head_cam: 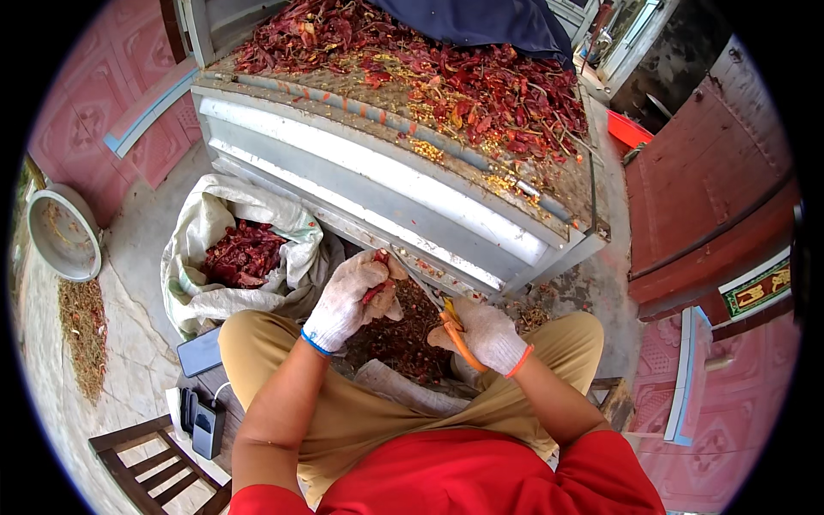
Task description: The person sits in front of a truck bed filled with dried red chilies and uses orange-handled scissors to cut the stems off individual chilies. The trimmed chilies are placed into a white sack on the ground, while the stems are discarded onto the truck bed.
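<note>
My left hand [353, 291], in a white knit glove with a blue cuff, is closed around a dried red chili pepper [380, 290]. Part of the pepper shows between the fingers; the rest is hidden. In my right hand [483, 331], gloved with an orange cuff, are scissors [458, 341] with orange and yellow handles. Their metal blades point up and left, towards the left hand. Below both hands, between my knees, lies a heap of dark red chili bits and stems [405, 338] on a pale woven sack [402, 389].
A white woven sack [183, 257] holding cut chilies [244, 254] stands at left. Ahead, a metal-sided truck bed [360, 187] carries a chili heap [508, 103] under dark cloth [483, 22]. A phone [201, 353], a small device [207, 431], a wooden chair [154, 463] and a metal basin [90, 238] are leftward.
</note>
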### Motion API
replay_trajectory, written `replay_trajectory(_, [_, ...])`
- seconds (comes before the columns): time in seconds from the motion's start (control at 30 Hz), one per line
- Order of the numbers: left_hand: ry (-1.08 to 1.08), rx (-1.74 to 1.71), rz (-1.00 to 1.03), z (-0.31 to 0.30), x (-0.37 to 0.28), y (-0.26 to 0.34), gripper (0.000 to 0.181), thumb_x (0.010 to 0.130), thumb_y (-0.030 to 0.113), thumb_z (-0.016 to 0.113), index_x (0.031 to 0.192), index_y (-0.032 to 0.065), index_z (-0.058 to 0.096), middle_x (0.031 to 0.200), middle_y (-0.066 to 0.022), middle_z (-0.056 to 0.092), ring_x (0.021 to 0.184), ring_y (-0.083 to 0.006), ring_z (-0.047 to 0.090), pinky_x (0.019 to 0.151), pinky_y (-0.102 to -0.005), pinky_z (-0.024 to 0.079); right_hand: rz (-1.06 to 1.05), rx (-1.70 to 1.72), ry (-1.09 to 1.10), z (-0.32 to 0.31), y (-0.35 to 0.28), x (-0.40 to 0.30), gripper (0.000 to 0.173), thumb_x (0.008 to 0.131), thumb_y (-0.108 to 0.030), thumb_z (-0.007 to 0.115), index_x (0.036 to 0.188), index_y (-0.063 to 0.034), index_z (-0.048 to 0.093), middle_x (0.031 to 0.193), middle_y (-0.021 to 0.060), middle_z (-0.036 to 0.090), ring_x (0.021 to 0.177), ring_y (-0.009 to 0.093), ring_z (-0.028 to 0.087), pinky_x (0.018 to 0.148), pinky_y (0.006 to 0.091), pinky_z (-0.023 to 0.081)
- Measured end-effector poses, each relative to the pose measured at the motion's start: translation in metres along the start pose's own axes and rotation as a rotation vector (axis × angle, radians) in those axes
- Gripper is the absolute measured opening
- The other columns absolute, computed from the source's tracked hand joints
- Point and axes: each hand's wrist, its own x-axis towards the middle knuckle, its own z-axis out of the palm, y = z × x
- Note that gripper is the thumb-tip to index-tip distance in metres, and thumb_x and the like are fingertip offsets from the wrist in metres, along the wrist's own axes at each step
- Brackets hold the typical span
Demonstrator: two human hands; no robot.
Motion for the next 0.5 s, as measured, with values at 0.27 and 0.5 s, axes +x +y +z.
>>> replay_trajectory(0.27, [0.179, -0.311, 0.086, -0.02, 0.014, 0.013, 0.013, 0.092, 0.007, 0.05, 0.103, 0.0015, 0.055, 0.073, -0.0089, 0.056, 0.055, -0.0149, 0.05, 0.051, -0.0319, 0.052, 0.046, 0.155, -0.17, 0.06, 0.078, 0.019, 0.068, 0.083, -0.067, 0.06, 0.107, -0.0036, 0.057, 0.096, 0.0232, 0.065, 0.096, 0.04, 0.064, 0.08, 0.0464, 0.05])
replay_trajectory(0.5, [0.239, -0.413, 0.099, -0.032, 0.008, 0.033, 0.016, 0.091, 0.007, 0.052, 0.106, 0.0047, 0.052, 0.091, -0.0092, 0.056, 0.065, -0.0157, 0.054, 0.059, -0.0324, 0.052, 0.06, -0.075, -0.187, 0.134, 0.067, 0.135, 0.034, 0.097, -0.034, 0.051, 0.114, -0.0056, 0.057, 0.11, 0.0217, 0.065, 0.104, 0.039, 0.063, 0.086, 0.047, 0.05])
